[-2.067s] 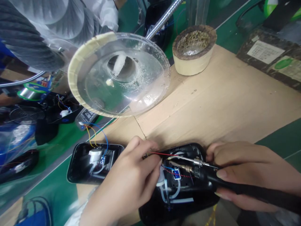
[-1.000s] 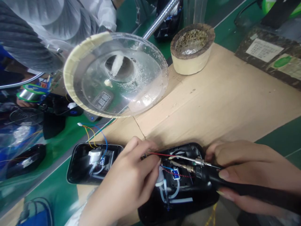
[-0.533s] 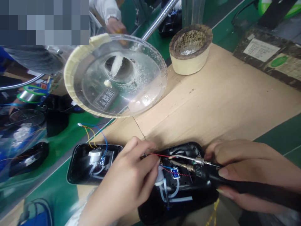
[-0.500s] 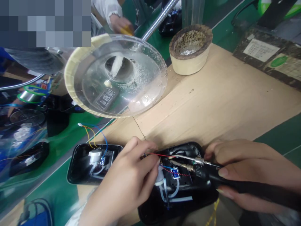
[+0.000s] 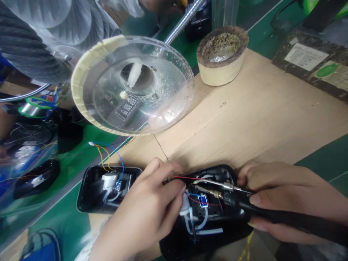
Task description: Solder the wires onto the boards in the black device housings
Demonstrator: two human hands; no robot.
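Observation:
My left hand [image 5: 144, 210] is closed in a pinch on a thin red wire [image 5: 185, 178] that runs over an open black housing [image 5: 206, 221]. My right hand [image 5: 282, 199] grips a black soldering iron [image 5: 272, 215], with its metal tip [image 5: 202, 188] pointing left at the wire's end inside the housing. The housing holds white tubing and a small blue part [image 5: 203, 200]. A second open black housing [image 5: 107, 186] with blue and yellow wires lies to the left.
A round clear lens [image 5: 133, 85] on a flexible metal arm hangs over the cardboard-covered bench [image 5: 258, 108]. A tan bowl of solder dross [image 5: 221, 54] stands at the back. Another person in a white sleeve works at the top left, with solder spools and dark parts there.
Both hands and the iron stay almost still on the housing. The display unit behind the lens has slid right along the belt, and the other person's hand at the top has moved right.

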